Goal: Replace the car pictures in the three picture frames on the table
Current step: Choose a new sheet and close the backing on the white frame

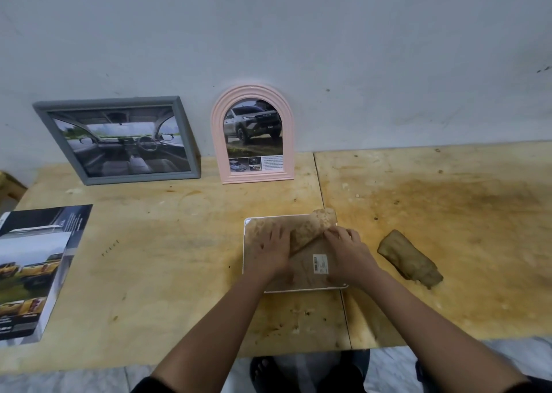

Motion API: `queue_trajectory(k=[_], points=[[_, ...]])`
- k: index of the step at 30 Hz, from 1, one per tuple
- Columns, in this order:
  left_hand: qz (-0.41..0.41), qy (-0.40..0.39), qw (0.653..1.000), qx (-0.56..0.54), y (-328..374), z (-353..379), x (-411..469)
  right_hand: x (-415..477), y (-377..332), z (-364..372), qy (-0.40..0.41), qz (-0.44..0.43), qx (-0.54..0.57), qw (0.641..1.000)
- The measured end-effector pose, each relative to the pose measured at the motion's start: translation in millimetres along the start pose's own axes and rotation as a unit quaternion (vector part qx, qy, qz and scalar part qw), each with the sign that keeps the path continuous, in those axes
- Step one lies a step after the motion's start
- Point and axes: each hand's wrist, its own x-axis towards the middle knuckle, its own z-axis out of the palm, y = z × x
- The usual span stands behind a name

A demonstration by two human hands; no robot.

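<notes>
— Two bare forearms reach in from the near edge; what do they meet?

— Both land on a white frame lying face-down on the plywood surface, its brown backing board up, with a barcode sticker on it; the left hand rests flat, fingers spread, gripping nothing; the right hand pinches a corner of mottled brown sheet, curled back off the board.

— And around it?

— Just right of the frame lies a crumpled brown wad; at far left, a stack of glossy car prints near the edge; nothing crowds the hands.

— The other frames?

— Against the wall: a grey rectangular frame showing a car interior, tilted back; beside it a pink arched frame, ribbed, holding a silver pickup picture.
</notes>
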Motion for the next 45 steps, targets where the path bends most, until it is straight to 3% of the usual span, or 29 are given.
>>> queue_trajectory(k=[3, 7, 10, 14, 20, 26, 35, 40, 45], points=[[0.003, 0.034, 0.999, -0.017, -6.1, 0.6, -0.6, -0.3, 2.7, 1.0, 0.018, -0.064, -0.004, 0.998], [0.018, 0.063, 0.998, -0.021, -11.0, 0.4, -1.3, 19.3, 3.0, 7.0, -0.051, -0.136, -0.09, 0.985], [0.013, 0.051, 0.999, 0.003, -11.9, -1.0, 1.0, 29.4, 2.9, 7.9, -0.115, -0.075, -0.049, 0.989], [0.021, 0.035, 0.998, 0.04, -12.0, -4.4, 3.7, 45.7, 2.3, 15.2, -0.154, -0.067, -0.093, 0.981], [0.034, 0.015, 0.997, 0.066, -13.0, -7.7, 5.8, 65.0, 9.1, 35.7, -0.138, -0.1, -0.128, 0.977], [0.034, 0.014, 0.997, 0.063, -10.0, -10.6, 3.8, 50.6, 0.0, 17.5, -0.119, -0.072, -0.119, 0.983], [0.025, 0.004, 0.998, 0.058, -7.6, -14.1, 1.2, 44.5, -8.8, 1.0, -0.102, -0.111, -0.165, 0.975], [0.039, 0.002, 0.997, 0.068, -12.1, -12.5, 4.9, 49.5, -8.3, -6.8, -0.179, -0.112, -0.152, 0.966], [0.043, 0.005, 0.996, 0.084, -11.5, -12.6, 5.2, 44.8, -17.6, -16.7, -0.166, -0.099, -0.15, 0.97]])
